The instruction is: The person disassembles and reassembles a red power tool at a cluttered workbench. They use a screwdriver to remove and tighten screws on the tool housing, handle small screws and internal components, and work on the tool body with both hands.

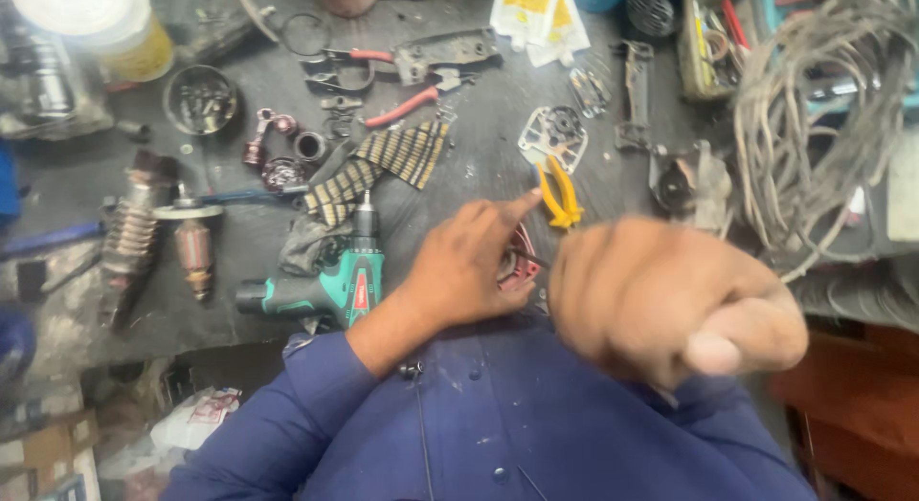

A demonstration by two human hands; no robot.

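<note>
Close up, the right hand [670,305] is a blurred fist, holding nothing visible — it hides part of the worktop [479,166]. The left hand [469,262] grips a red part [522,262], forefinger out. Beyond lie yellow pliers [559,192], a green drill [335,281] — farther, tangled wire [814,118].

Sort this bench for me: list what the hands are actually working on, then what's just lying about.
In hand:
left hand on a red round part
right hand, a blurred fist, nothing visible in it

Lying about:
yellow pliers
green cordless drill
motor armature
red-handled pliers
coil of wire
striped cloth
</note>
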